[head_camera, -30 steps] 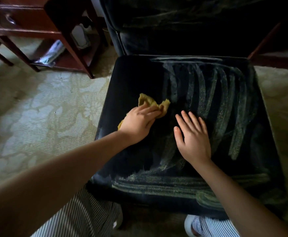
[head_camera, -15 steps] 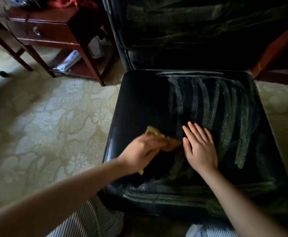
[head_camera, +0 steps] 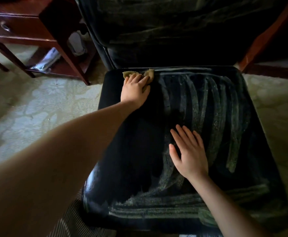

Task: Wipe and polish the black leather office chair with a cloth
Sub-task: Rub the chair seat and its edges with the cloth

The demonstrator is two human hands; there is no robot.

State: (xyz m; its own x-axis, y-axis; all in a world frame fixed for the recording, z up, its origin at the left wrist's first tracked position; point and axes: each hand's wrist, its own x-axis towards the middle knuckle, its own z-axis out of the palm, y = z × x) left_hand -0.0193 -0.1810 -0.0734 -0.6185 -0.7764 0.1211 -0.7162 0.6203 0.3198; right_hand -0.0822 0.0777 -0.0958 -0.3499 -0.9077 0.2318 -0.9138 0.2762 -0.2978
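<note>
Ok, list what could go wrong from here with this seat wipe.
1. The right hand lies flat on the pale streaks, so it may smear them or leave prints on the seat.
2. The cloth is bunched small under the left hand at the back left corner; narrow passes could miss streaks on the right and front.
3. At the rear edge, the cloth might slip off behind the seat.

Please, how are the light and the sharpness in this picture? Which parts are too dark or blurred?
Head view: dim overall; the backrest is almost black, detail lost; the carpet at left is brightest; a gleam sits on the seat at its front-left corner; the wooden table is smeared by blur.
</note>
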